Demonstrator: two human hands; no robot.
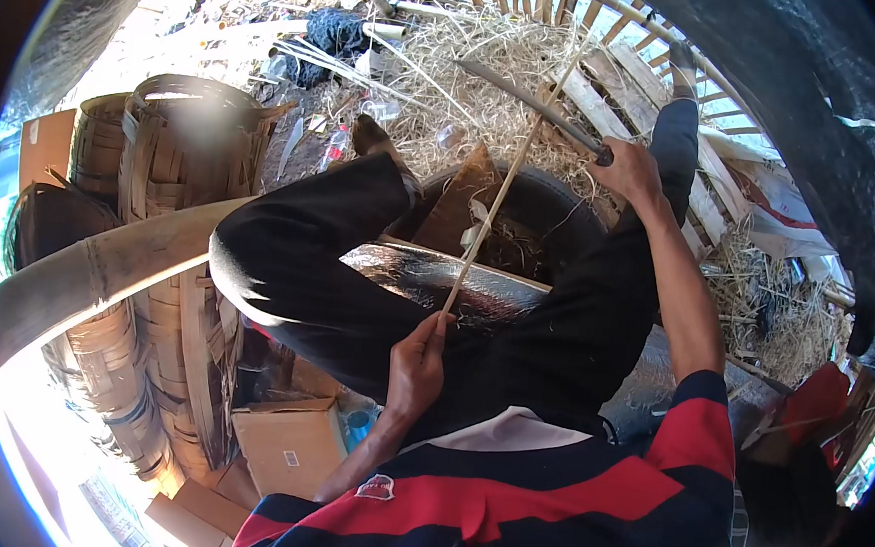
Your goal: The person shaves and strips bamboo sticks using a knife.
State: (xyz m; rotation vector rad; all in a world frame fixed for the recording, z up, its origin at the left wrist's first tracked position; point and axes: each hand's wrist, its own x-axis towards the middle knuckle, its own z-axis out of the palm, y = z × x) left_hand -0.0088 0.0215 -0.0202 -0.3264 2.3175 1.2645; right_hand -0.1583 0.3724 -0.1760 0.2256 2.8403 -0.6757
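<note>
A long thin bamboo strip (503, 192) runs from my lap up and to the right, past the upper part of the view. Its lower end is pinched between the thumb and fingers of my left hand (418, 365), above my lap. My right hand (628, 171) is wrapped round the dark handle of a long knife (528, 100). The blade points up and to the left and crosses the strip; whether the two touch is unclear. Below the crossing, a dark round tub or tyre (571, 222) lies between my legs, with a brown board (462, 200) inside it.
Woven bamboo baskets (197, 143) stand at the left, behind a thick bamboo pole (108, 258). A cardboard box (290, 448) sits at the lower left. Shavings (491, 51) and planks (619, 89) cover the ground ahead. A plastic bottle (335, 147) lies near my foot.
</note>
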